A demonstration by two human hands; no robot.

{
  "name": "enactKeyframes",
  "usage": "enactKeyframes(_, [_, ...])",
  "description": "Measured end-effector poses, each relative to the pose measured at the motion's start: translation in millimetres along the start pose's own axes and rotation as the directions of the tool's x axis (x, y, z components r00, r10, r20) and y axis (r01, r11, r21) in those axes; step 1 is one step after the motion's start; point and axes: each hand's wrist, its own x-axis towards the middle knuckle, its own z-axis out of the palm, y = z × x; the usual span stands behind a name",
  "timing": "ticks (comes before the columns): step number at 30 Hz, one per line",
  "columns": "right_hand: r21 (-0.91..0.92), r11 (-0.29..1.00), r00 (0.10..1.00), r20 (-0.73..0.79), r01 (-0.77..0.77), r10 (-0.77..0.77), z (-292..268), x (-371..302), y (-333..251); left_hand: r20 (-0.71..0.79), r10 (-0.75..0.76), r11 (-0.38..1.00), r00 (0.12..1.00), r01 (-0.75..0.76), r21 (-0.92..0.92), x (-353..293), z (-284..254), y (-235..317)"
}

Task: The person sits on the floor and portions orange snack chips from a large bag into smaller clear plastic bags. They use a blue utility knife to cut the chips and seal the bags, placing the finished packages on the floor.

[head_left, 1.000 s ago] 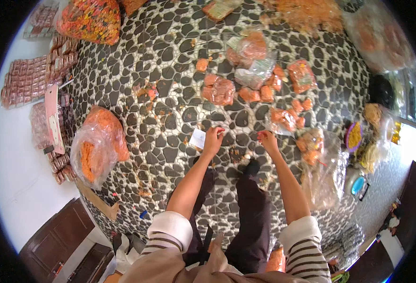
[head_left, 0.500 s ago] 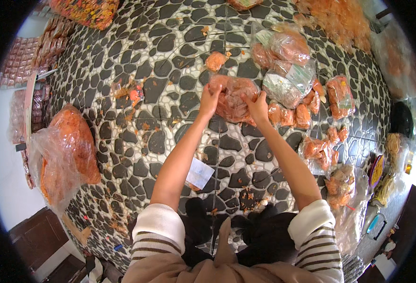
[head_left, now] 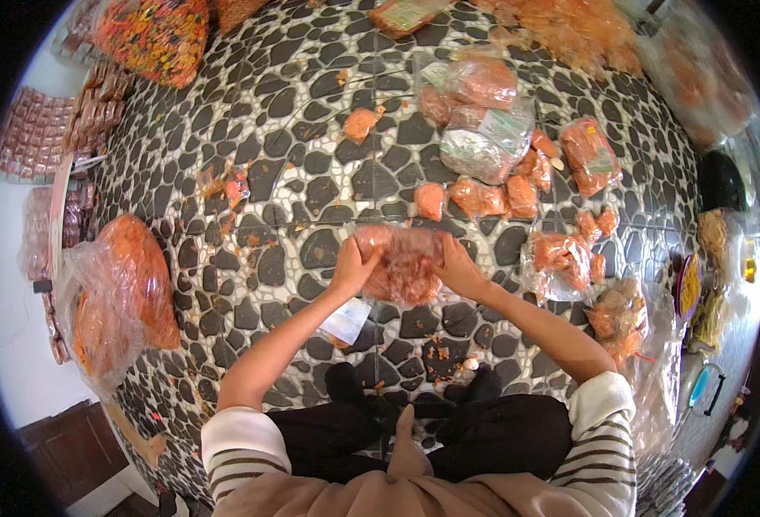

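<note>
Between my two hands is a clear plastic bag of orange-brown pieces point(head_left: 401, 280), slightly blurred and held above the patterned floor. My left hand point(head_left: 354, 269) grips its left side, thumb on top, and my right hand point(head_left: 462, 267) grips the right side likewise. Fingers beneath the bag are partly hidden. A white paper slip point(head_left: 345, 322) lies on the floor below my left hand. Just beyond the held bag sits a small orange packet point(head_left: 429, 201), and several more small packets point(head_left: 481, 199) line up to its right.
Beyond the packets stand large clear bags point(head_left: 483, 142). An orange bag point(head_left: 591, 155) and a loosely filled clear bag point(head_left: 563, 258) lie to the right. A big orange sack point(head_left: 134, 284) leans at the left. Crumbs point(head_left: 440, 358) are scattered near my feet.
Both hands have drawn the bag closer to me and lower in view, and my elbows have spread outward. The view has shifted a little.
</note>
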Motion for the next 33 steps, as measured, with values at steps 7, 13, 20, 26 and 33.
enactKeyframes(7, [-0.31, 0.95, 0.864, -0.484, -0.021, -0.139, -98, 16, 81, -0.134, 0.396, 0.904, 0.909, -0.359, 0.232, 32, 24, 47])
enactKeyframes(13, [-0.397, 0.883, 0.961, -0.215, -0.251, 0.176, -103, 33, 89, 0.041, 0.569, 0.753, 0.821, -0.541, 0.375, 67, 82, 136])
enactKeyframes(20, [-0.269, 0.963, 0.955, -0.286, -0.005, -0.075, -96, 7, 101, 0.171, 0.396, 0.782, 0.902, -0.429, 0.452, 70, 131, 144])
enactKeyframes(26, [-0.121, 0.987, 0.951, -0.304, -0.106, 0.065, -156, 52, 116, -0.02, 0.536, 0.768, 0.844, -0.478, 0.426, 78, 139, 130])
enactKeyframes(33, [-0.356, 0.842, 0.913, -0.183, -0.406, 0.364, -179, 131, 144, -0.061, 0.524, 0.758, 0.849, -0.432, 0.489, 82, 147, 127])
